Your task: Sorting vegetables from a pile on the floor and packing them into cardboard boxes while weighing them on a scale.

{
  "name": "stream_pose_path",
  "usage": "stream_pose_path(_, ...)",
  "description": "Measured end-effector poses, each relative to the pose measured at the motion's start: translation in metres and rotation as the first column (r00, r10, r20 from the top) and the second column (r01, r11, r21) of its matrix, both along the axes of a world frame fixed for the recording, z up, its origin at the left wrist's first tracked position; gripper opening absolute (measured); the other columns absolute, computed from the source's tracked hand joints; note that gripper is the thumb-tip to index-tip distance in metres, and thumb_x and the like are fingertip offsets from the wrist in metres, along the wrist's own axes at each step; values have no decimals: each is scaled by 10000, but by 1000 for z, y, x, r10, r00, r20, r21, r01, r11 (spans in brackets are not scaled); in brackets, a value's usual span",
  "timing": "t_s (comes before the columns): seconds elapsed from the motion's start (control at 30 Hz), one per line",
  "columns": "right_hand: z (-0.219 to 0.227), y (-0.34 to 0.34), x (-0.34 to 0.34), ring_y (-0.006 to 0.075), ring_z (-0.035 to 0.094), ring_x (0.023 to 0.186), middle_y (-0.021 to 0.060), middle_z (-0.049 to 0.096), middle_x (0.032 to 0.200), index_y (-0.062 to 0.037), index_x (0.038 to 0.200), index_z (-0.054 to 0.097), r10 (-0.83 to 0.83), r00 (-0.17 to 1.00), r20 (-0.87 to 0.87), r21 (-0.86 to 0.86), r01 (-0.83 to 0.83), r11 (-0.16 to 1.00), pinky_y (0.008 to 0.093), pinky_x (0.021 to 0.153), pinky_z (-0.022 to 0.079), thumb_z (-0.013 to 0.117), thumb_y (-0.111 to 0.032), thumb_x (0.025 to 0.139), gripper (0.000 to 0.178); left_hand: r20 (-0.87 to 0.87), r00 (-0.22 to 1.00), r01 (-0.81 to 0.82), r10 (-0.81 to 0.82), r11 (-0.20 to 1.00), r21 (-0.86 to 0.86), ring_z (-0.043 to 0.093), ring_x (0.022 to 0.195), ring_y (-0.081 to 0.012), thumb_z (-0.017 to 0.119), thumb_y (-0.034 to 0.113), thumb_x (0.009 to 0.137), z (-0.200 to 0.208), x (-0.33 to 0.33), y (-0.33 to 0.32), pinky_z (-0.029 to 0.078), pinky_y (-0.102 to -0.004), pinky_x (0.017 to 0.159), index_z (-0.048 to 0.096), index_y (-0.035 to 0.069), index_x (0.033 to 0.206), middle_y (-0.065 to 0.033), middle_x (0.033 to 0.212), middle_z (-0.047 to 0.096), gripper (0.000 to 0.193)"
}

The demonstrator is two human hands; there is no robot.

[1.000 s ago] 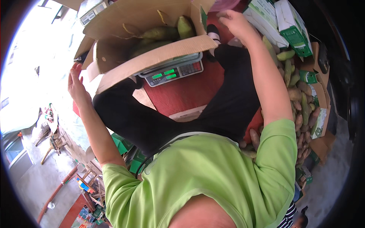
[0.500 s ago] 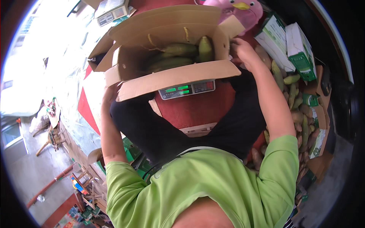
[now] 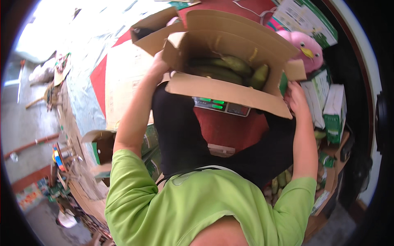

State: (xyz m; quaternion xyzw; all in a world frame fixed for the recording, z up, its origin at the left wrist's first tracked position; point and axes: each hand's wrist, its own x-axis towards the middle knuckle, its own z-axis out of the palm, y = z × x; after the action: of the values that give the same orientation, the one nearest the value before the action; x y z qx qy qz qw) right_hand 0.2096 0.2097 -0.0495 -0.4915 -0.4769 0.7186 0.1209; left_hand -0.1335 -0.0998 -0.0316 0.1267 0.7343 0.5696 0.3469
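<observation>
An open cardboard box (image 3: 230, 91) sits between my knees with its top flaps spread outward. Long green gourd-like vegetables (image 3: 221, 71) lie inside it. Against the box's left end, my left hand (image 3: 158, 69) grips the cardboard near a folded flap; its fingertips are partly hidden. At the opposite end my right hand (image 3: 296, 97) is curled on the side wall below the small flap. A weighing scale (image 3: 221, 105) with lit green digits shows below the front flap, partly covered by the box.
A pink duck-faced plastic thing (image 3: 305, 51) stands beyond the box's right end. White-and-green cartons (image 3: 334, 112) line the right, near piled vegetables (image 3: 282, 182). Another open carton (image 3: 158, 28) is at the back left. Flattened cardboard (image 3: 125, 82) lies left of my leg.
The view has swung, so the box and scale appear farther right and tilted. Both hands stay at the box's ends, and the left one shows more clearly.
</observation>
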Motion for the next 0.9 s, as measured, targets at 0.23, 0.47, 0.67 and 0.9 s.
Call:
stream_pose_path(0.23,-3,14,1,234,526,1081,73,563,1170,-111,1251,476,63,996,59,-14,-62,998,411,906,413,463,-205,927,337,233,967,-138,106,982,128,513,564,-88,627,192,838,-10,-6,2,394,-246,483,626,53,900,-18,733,593,152)
stream_pose_path(0.47,30,-6,-26,209,562,989,81,599,1108,-94,1164,526,35,999,-26,-51,-36,998,365,839,442,480,-192,921,266,581,809,-370,89,845,386,621,733,-162,606,152,872,-52,-34,-15,510,-300,626,604,57,979,-57,825,634,143)
stream_pose_path(0.67,80,-9,-75,211,543,1023,98,585,1119,-72,1161,524,46,982,-184,13,-45,999,376,889,415,496,-188,908,279,639,767,-420,53,796,437,624,847,-168,563,163,896,-26,-64,-41,531,-342,765,551,26,1153,-100,994,626,291)
stream_pose_path(0.9,156,-54,-177,204,569,996,85,611,1044,-40,1111,532,292,938,-187,205,-253,945,340,864,428,489,-147,912,231,448,861,-466,240,725,507,626,879,-189,607,192,869,12,-118,-153,535,-338,764,544,27,1176,-118,1038,619,355)
